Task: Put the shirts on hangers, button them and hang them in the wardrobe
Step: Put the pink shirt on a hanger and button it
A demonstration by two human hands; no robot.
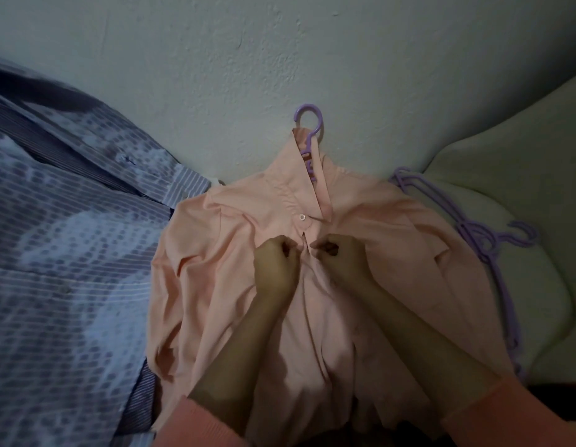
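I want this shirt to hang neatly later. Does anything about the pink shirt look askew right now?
Yes. On the pink shirt, the collar stands open and lopsided around the purple hanger, one point folded flat, the other upright. The body is bunched and wrinkled where both hands pinch the placket.

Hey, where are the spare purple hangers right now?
In the head view, the spare purple hangers lie right of the pink shirt, on the pale cushion beyond the right hand.
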